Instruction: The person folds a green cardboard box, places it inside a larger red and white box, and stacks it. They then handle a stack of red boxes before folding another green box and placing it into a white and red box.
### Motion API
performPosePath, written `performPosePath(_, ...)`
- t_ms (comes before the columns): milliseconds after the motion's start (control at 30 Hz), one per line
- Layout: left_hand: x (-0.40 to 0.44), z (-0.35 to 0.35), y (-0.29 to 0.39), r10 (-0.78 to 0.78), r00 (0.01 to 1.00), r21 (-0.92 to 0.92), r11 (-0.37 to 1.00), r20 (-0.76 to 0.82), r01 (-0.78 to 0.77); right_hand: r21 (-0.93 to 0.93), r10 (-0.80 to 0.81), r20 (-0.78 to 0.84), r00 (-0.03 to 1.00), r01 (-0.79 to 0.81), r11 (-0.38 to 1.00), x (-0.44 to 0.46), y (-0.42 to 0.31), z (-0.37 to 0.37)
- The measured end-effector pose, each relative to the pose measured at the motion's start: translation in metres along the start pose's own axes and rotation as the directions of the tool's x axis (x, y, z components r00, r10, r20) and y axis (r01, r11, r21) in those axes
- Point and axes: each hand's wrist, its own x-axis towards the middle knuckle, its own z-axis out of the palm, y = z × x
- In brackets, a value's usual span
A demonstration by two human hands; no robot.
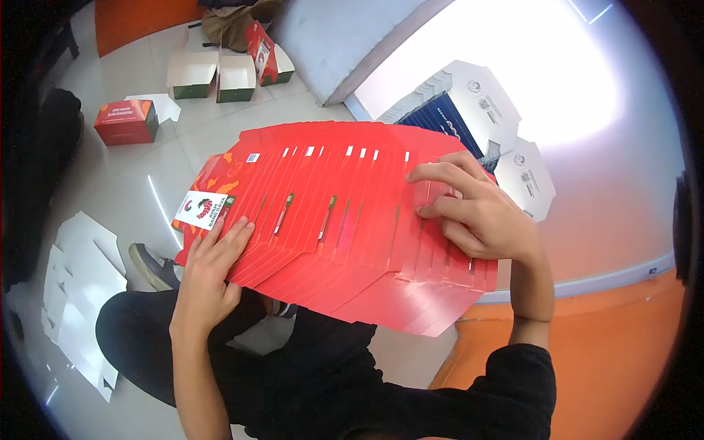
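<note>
Handling of a fanned stack of printed red sheets, seen from above. The stack lies across the person's front, over the dark-clad legs, its sheets stepped so that a strip of each shows. The left hand lays extended fingers on the printed end, beside the white label; whether its grip closes from beneath cannot be told. The right hand sets bent, slightly spread fingers on the stepped edges towards the opposite end; whether its grip pinches a sheet cannot be told. Sound technique, by judgement: the left fingers press lightly and evenly, lest the pile slide; the right fingertips meet one edge at a time, without creasing the flaps or scuffing the glossy surface. A red box sits on the tiled floor, well apart from the stack.
</note>
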Motion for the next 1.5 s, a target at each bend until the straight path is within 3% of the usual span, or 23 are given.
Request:
performPosePath(200,-0.001,0.001,0.0,0.004,1.0,0.02,1.0,0.0,-0.004,-0.004,-0.039,0.055,0.998,0.04,0.999,0.002,0.005,0.0)
performPosePath(300,-0.001,-0.001,0.001,0.0,1.0,0.024,1.0,0.011,0.0,0.098,-0.04,0.093,0.995,0.031,0.995,0.004,0.01,0.003)
performPosePath(400,-0.001,-0.001,0.001,0.003,1.0,0.026,1.0,0.005,-0.003,0.163,0.037,0.128,0.991,-0.058,0.985,0.006,0.007,0.003)
performPosePath(567,-0.001,-0.002,0.002,0.052,0.998,0.043,0.998,-0.016,-0.052,0.066,0.043,0.145,0.988,-0.053,0.996,0.019,0.001,0.001)
performPosePath(667,-0.001,-0.001,0.001,0.007,1.0,0.024,1.0,0.01,-0.007,0.047,-0.042,0.153,0.987,0.035,0.998,0.018,0.008,0.003)
performPosePath(800,-0.002,0.0,-0.001,-0.003,1.0,0.028,1.0,0.015,0.003,0.044,-0.013,0.168,0.986,0.006,0.999,0.026,0.001,0.003)
performPosePath(867,-0.002,-0.001,0.001,-0.004,1.0,0.029,1.0,0.016,0.003,-0.059,-0.047,0.159,0.986,0.057,0.997,0.031,-0.004,-0.001)
performPosePath(1100,-0.002,0.001,-0.002,0.007,1.0,0.025,1.0,-0.004,-0.007,-0.052,-0.097,0.151,0.984,0.106,0.993,0.036,-0.002,0.002)
performPosePath(1267,-0.002,0.0,-0.002,0.011,1.0,0.029,1.0,-0.011,-0.011,0.085,-0.041,0.242,0.969,0.021,0.996,0.041,0.006,0.003)
performPosePath(1500,-0.002,0.003,-0.004,0.017,1.0,0.022,1.0,-0.026,-0.016,0.065,0.025,0.232,0.972,-0.041,0.997,0.051,0.0,0.007)
